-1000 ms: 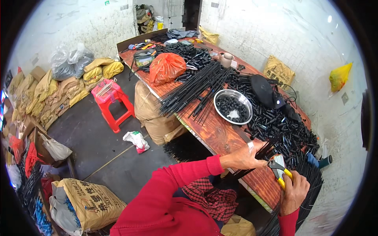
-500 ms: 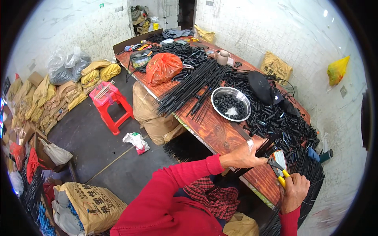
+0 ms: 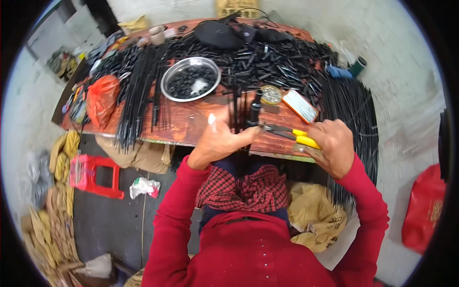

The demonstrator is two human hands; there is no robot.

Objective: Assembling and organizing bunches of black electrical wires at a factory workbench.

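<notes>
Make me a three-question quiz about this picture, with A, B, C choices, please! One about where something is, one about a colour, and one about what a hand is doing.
1. Where is the round metal bowl?
A. on the floor
B. on the wooden table
C. on the red stool

2. What colour are the handles of the pliers?
A. yellow
B. green
C. white

3. What is the left hand doing?
A. resting flat and empty on the table
B. gripping thin black rods upright
C. lifting the bowl

Answers:
1. B, the bowl sits on the tabletop among piles of black pieces.
2. A, yellow handles stick out of the right hand.
3. B, its fingers are closed around the rods, which stand up in front of the person, with the pliers' tip beside them.
</notes>
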